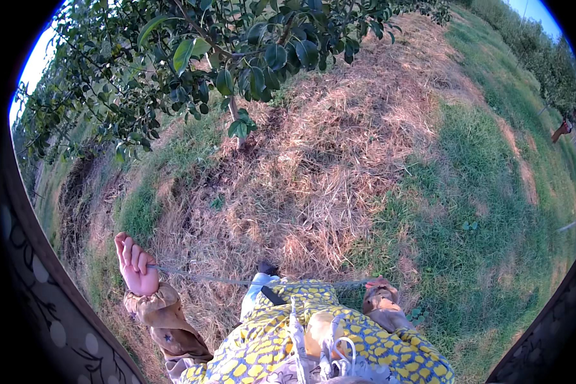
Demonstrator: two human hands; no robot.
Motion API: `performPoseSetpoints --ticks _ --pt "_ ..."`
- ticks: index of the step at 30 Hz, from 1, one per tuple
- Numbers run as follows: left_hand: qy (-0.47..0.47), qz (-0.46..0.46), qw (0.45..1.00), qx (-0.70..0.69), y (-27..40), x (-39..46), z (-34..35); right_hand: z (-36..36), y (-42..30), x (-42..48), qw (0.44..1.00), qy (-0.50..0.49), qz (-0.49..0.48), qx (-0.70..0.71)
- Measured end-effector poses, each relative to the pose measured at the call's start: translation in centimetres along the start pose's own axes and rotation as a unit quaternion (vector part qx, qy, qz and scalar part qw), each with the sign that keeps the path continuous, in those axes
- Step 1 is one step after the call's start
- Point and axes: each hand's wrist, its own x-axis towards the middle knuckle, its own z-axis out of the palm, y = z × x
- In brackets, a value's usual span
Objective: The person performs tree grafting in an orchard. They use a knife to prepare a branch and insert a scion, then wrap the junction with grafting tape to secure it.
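Observation:
A thin, pale cord [211, 278] stretches across the front of my body, from one hand to the other. At the left, my left hand [138, 267] is raised with curled fingers and grips one end of it. My right hand [380, 283] is lower, beside the yellow-and-grey patterned garment [249, 357], with its fingers closed at the cord's other end; the sleeve partly hides it. A black strap-like piece [272, 295] lies on the garment near the cord. White ties [297, 336] hang at my waist.
Ahead stands a young fruit tree with a slim trunk [234, 113] and low leafy branches [269, 57]. Dry mown grass [326, 192] covers the ground around it, with green grass [480, 249] at the right. A pale hose-like line [573, 223] lies at the far right.

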Motion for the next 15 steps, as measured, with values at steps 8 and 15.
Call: performPoseSetpoints --ticks 8,15 --pt "-0.027 0.020 0.999 -0.002 1.6 0.1 -0.3 -4.1 1.5 0.9 0.994 -0.009 0.098 0.049" --pt "-0.008 0.105 0.994 0.037 5.8 0.9 -2.7 2.2 -4.0 5.2 0.984 -0.113 0.125 0.060"
